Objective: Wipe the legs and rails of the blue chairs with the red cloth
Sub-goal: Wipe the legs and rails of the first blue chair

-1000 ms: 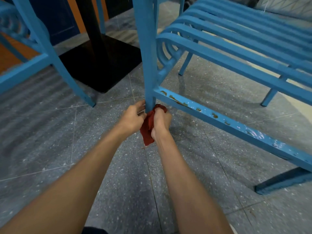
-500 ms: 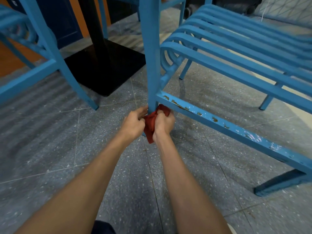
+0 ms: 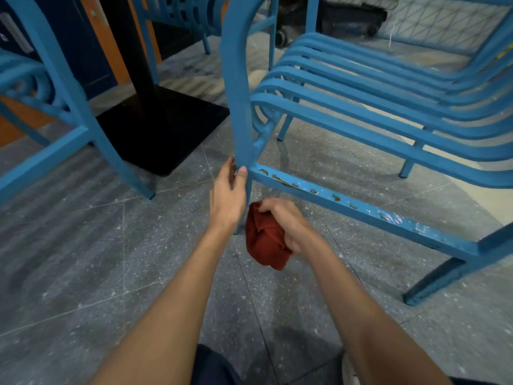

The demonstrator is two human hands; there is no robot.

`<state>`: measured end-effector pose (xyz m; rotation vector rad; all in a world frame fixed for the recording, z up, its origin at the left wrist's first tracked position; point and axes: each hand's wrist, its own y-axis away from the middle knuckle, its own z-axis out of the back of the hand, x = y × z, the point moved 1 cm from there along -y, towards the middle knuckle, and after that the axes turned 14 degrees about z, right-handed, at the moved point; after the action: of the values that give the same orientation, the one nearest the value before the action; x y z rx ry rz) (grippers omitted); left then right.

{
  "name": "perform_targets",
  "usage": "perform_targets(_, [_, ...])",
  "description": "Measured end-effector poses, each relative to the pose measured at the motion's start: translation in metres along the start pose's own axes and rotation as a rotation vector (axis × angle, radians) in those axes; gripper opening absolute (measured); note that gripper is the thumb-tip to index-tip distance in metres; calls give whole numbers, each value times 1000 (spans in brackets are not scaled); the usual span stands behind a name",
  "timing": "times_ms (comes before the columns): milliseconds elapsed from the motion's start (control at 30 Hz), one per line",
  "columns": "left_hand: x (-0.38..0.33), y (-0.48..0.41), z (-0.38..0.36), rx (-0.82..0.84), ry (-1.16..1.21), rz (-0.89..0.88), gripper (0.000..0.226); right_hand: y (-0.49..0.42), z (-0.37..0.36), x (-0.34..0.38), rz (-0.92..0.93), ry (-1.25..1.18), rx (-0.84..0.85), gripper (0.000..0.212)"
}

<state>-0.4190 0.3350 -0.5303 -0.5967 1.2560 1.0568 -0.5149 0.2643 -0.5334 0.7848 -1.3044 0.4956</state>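
since a moment ago our right hand has pulled the red cloth off the front leg of the blue chair; both hands were bunched on it then. now that hand clenches the wadded cloth just beside the leg and below the side rail; whether it touches the leg we cannot tell. our left hand has slid up, thumb and fingers curled loosely round the leg where the rail joins. brown spots dot the rail. behind stands a black table base.

Even indoor light, soft shadows, wide-angle bending, blurred edges.
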Motion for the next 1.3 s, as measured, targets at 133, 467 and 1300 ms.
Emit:
perform_targets(133, [-8, 3, -5, 20, -12, 21, 50, 33, 27, 35, -46, -88, 218, 11])
perform_targets(467, [-19, -3, -2, 25, -132, 38, 35, 24, 59, 110, 224, 475, 60, 24])
perform_targets(1300, [-91, 44, 2, 100, 52, 20, 38, 2, 54, 123, 136, -407, 368, 16])
